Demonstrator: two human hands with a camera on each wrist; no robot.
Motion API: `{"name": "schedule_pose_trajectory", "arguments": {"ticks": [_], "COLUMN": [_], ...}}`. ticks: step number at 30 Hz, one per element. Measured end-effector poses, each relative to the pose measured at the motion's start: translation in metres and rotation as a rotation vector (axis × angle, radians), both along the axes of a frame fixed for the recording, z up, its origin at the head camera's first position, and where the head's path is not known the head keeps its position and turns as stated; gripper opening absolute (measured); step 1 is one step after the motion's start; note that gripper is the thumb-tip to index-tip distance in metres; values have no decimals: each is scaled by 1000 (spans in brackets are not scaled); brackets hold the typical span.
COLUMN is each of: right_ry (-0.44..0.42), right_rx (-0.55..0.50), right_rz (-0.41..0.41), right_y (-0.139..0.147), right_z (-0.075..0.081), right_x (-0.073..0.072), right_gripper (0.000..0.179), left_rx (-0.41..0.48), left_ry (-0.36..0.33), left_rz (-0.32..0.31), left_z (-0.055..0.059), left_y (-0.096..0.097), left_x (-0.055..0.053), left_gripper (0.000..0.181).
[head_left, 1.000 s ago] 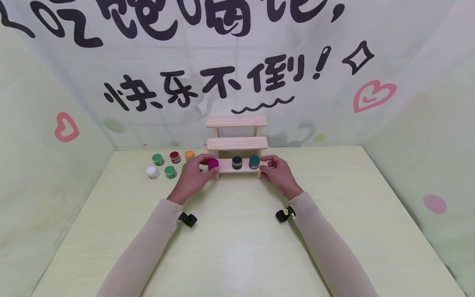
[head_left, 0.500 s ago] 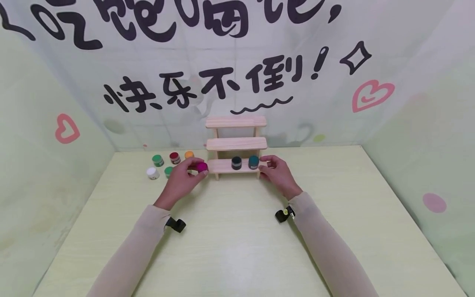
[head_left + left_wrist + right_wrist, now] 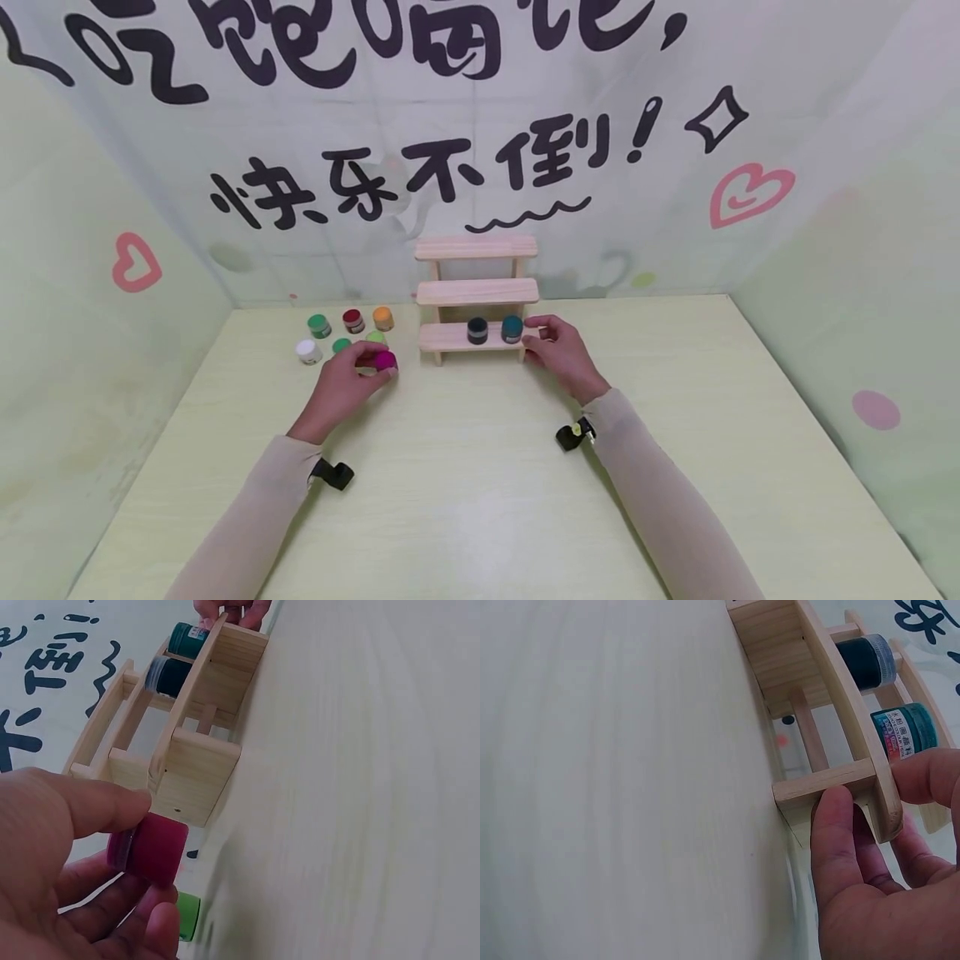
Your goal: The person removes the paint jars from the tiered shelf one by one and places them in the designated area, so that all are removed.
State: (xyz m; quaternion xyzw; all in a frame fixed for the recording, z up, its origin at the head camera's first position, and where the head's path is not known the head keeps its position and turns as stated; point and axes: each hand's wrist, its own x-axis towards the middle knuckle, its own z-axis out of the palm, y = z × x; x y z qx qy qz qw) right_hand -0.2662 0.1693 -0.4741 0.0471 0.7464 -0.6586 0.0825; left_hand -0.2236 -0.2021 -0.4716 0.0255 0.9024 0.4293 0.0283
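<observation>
My left hand (image 3: 347,385) pinches a magenta paint jar (image 3: 386,361) between thumb and fingers, to the left of the three-step wooden rack (image 3: 442,337). In the left wrist view the magenta jar (image 3: 157,851) is tipped in the fingers, beyond it a light green jar (image 3: 188,915). My right hand (image 3: 564,354) grips the right end of the rack's lowest step. A dark jar (image 3: 477,331) and a teal jar (image 3: 512,329) stand on that step. The right wrist view shows fingers at the rack's end board (image 3: 825,784), close to the labelled teal jar (image 3: 905,733).
Left of the rack stand several paint jars: green (image 3: 318,325), dark red (image 3: 353,321), orange (image 3: 383,318), white (image 3: 308,352), another green (image 3: 342,345) and light green (image 3: 376,337). A printed cloth wall (image 3: 645,242) closes off the table's back edge.
My left hand has carried the magenta jar off the lowest step, leftward and toward me. The light green jar now shows more. My right hand stays at the rack's end.
</observation>
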Motion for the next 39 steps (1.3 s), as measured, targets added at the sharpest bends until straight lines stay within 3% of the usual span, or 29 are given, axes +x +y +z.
{"name": "schedule_pose_trajectory", "arguments": {"ticks": [14,31,39], "right_ry": [-6,-16,1], "right_rx": [-1,-8,0], "right_rz": [-5,-11,0], "right_y": [0,0,0], "right_z": [1,0,1], "right_x": [1,2,1], "right_gripper": [33,33,34], "left_rx": [-56,-71,-81], "left_ry": [-47,-81,-66], "left_rz": [8,4,0], "left_z": [-4,-7,-5], "left_y": [-22,-27,-26], "left_x": [8,9,8], "left_gripper": [50,47,52]}}
